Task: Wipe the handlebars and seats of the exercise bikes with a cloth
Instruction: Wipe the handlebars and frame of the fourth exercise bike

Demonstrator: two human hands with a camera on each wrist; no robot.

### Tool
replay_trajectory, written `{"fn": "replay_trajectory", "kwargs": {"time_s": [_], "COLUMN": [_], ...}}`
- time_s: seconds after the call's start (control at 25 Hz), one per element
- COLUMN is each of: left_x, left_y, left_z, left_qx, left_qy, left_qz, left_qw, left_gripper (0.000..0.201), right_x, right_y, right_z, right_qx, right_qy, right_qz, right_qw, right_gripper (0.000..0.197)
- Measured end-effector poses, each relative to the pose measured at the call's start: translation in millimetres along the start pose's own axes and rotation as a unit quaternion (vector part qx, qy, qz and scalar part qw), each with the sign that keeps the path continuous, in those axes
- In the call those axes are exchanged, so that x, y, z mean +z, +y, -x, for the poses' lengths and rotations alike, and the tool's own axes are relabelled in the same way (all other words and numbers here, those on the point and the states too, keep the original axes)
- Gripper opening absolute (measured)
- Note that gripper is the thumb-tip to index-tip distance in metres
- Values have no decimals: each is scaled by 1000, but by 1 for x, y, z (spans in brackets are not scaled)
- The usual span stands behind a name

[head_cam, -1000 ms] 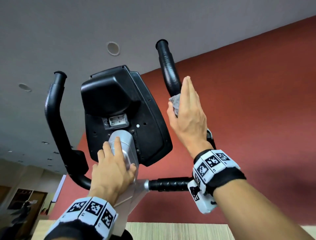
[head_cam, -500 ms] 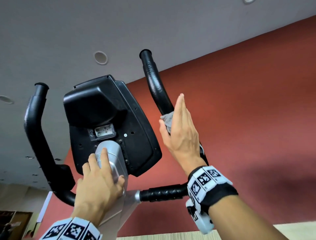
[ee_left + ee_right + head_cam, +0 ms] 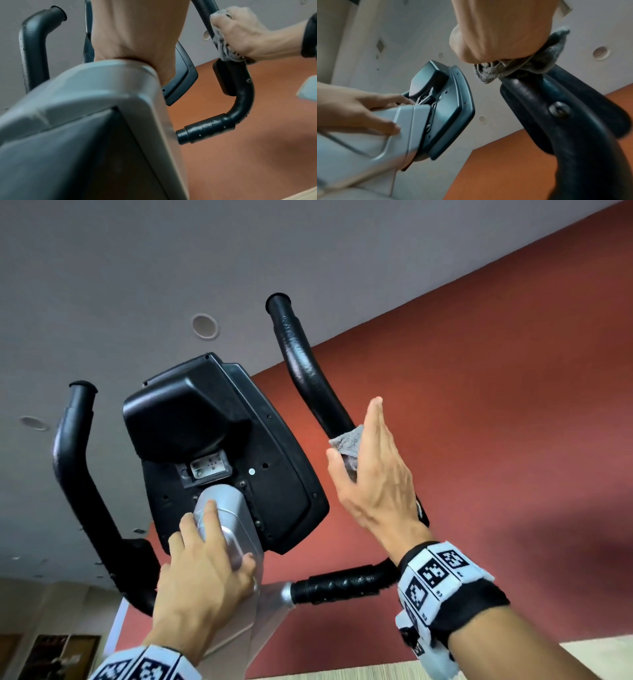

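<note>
- The red wall [image 3: 496, 405] and the grey ceiling [image 3: 137, 268] are filling everything behind the console [image 3: 219, 446] — the head camera is looking steeply upward, and round recessed lights [image 3: 204, 326] are showing in the ceiling above the console.
- The console itself, a black housing, is sitting on a silver post [image 3: 229, 529], with the left handlebar [image 3: 73, 474] rising on one side of it and the right handlebar [image 3: 308, 371] on the other.
- The left hand [image 3: 202, 577] is bracing the bike just below the console, its fingers curling around the silver post.
- The right hand [image 3: 373, 477] is pressing the cloth [image 3: 347, 445] against the right handlebar beside the console; the fingers are looking extended from above, while the left wrist view is showing them wrapped round bar and cloth, so I am judging it a loose wrapping grip.
- The cloth, grey and bunched, is lying between palm and bar, partway up the handlebar's rise from the console.
- Droplets are clinging to the right handlebar's lower section below the console — a wet bar may be letting the bunched cloth slide out of the loose grip, or be leaving streaks.
- The upper tip of the right handlebar, above the console, could go unwiped if the stroke is stopping short.
- No seat is showing.
</note>
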State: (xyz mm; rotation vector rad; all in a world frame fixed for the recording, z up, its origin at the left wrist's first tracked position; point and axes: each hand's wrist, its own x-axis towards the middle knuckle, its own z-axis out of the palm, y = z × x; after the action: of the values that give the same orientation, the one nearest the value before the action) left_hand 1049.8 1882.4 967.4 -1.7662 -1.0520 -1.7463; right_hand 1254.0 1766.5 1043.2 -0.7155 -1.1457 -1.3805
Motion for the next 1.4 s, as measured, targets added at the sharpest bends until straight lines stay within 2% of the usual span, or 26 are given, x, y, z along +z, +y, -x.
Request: {"fn": "replay_trajectory", "kwargs": {"time_s": [0.12,0.24,0.32,0.44,0.56,0.64,0.8,0.92,1.04,1.16,1.28,1.4], "left_x": [-1,0,1,1,0,-1,-1,-2,-2,-2,-1,0], "left_y": [1,2,2,2,1,2,4,4,5,5,4,3], "left_z": [1,2,1,0,0,0,0,-1,1,1,1,0], "left_qx": [-3,-7,-7,-7,-9,-12,-12,-20,-21,-22,-20,-21], "left_qy": [-5,-3,-3,0,0,-6,-9,-12,-16,-14,-12,-13], "left_qz": [-5,-6,-9,-13,-17,-19,-19,-13,-5,-8,-6,-8], "left_qw": [1000,1000,1000,1000,1000,1000,1000,1000,1000,1000,1000,1000], "left_gripper": [97,99,98,96,96,96,96,94,94,93,93,94], "right_x": [2,10,13,14,8,7,10,9,7,6,4,4], "right_y": [-5,-39,-44,-17,4,-3,-29,-14,4,-9,-18,0], "right_z": [6,-34,-47,-20,11,3,-33,-12,13,-6,-24,-3], "right_qx": [26,-5,-32,-40,2,25,33,15,30,40,38,29], "right_qy": [15,77,102,87,55,45,79,61,34,34,38,30], "right_qz": [-23,-16,-12,-11,-32,-38,-44,-43,-39,-35,-70,-93], "right_qw": [999,997,994,995,998,998,995,997,998,998,996,995], "right_gripper": [87,76,67,62,65,68,60,64,67,68,60,57]}}
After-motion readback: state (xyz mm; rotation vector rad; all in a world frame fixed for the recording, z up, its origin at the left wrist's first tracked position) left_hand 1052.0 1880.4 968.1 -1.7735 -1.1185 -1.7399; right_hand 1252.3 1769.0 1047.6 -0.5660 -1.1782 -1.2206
